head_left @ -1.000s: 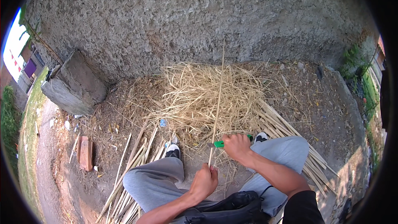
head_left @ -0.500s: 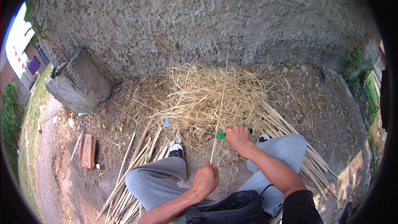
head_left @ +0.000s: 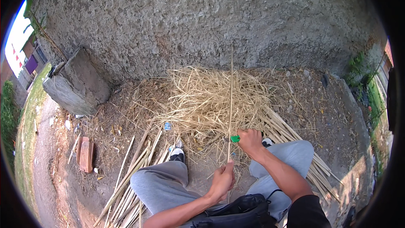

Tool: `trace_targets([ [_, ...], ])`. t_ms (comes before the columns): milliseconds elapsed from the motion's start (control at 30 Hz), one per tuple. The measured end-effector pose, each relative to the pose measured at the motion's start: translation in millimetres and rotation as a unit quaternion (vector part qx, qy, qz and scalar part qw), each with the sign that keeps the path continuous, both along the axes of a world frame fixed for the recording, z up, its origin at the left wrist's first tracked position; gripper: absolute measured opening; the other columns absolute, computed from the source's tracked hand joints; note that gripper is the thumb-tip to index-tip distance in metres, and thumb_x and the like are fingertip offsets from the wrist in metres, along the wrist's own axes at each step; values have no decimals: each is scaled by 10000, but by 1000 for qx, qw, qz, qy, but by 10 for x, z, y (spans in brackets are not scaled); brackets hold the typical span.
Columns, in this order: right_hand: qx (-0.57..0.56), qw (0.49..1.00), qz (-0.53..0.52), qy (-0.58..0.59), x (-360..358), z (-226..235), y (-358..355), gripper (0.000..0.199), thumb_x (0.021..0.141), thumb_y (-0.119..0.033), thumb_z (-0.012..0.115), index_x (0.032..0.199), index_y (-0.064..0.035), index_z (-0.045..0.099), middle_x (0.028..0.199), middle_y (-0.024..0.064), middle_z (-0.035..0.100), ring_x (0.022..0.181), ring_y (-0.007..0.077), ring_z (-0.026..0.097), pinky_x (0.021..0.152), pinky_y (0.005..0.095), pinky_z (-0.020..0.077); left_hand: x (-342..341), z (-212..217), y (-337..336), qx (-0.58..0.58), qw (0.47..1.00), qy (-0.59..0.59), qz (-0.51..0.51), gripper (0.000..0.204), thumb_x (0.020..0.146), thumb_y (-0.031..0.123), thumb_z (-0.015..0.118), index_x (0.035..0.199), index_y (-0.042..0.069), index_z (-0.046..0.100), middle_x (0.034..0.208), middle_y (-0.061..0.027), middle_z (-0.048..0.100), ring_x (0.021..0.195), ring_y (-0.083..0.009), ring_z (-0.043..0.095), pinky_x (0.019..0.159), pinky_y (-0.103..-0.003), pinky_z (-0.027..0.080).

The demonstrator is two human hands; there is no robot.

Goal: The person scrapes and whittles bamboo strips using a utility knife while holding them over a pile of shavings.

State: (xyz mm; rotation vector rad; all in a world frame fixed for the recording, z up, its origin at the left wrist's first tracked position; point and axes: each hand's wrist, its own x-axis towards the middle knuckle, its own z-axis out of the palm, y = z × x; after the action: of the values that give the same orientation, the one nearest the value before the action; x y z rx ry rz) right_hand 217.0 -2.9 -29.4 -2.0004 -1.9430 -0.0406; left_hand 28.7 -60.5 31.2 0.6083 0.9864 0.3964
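Between my knees, my left hand (head_left: 222,181) is closed around the lower end of a long thin bamboo strip (head_left: 231,97). The strip points away from me, its far tip seen against the wall. My right hand (head_left: 251,142) grips a green-handled utility knife (head_left: 235,138). The knife's blade end lies at the strip, a little beyond my left hand; whether it bites into the strip is too small to tell. Under and beyond the strip spreads a heap of pale shavings (head_left: 211,101).
Bamboo strips lie in bundles, one by my left leg (head_left: 126,194) and one by my right leg (head_left: 291,131). A rough wall (head_left: 202,21) rises behind the shavings. At left are a concrete block (head_left: 78,84) and a reddish brick (head_left: 86,156). A blue scrap (head_left: 167,126) lies near the heap.
My left hand has moved right and slightly up, and its thumb now extends along the strip. The strip has swung closer to upright in view. My right hand with the knife has shifted slightly right.
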Motion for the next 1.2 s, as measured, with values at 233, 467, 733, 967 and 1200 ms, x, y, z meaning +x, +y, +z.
trace_targets([
  [233,-84,978,-189,-30,533,-85,228,124,791,-63,581,795,-53,704,820,255,659,782,397,671,649,502,515,96,137,-193,13,999,5,30,380,1047,433,347,866,102,396,614,35,304,448,-69,263,389,-252,213],
  [467,-47,964,-253,69,789,201,271,133,742,-68,633,835,4,696,851,252,671,815,447,644,716,503,523,-147,159,-16,-41,994,-35,-94,341,1051,388,351,858,110,387,587,31,317,427,-81,307,347,-246,249],
  [733,-41,989,-29,138,108,480,-113,115,700,-43,621,792,-49,690,650,218,630,646,420,634,657,515,507,-279,41,-34,200,974,63,-81,366,1053,379,351,858,84,444,588,24,355,458,-65,331,373,-252,297],
  [967,-40,994,4,102,-50,499,-129,86,718,-40,613,771,-46,681,628,215,632,607,406,642,602,505,502,-225,-136,-34,336,913,215,-83,472,1048,357,358,934,-66,535,680,-226,544,658,-345,565,670,-465,433],
  [1200,-42,998,-42,30,-105,333,-29,76,745,-41,570,723,-47,643,676,200,650,629,411,642,589,536,469,-173,-330,-16,346,903,244,-79,474,1051,349,336,956,-69,538,740,-272,585,713,-436,598,675,-488,444],
])
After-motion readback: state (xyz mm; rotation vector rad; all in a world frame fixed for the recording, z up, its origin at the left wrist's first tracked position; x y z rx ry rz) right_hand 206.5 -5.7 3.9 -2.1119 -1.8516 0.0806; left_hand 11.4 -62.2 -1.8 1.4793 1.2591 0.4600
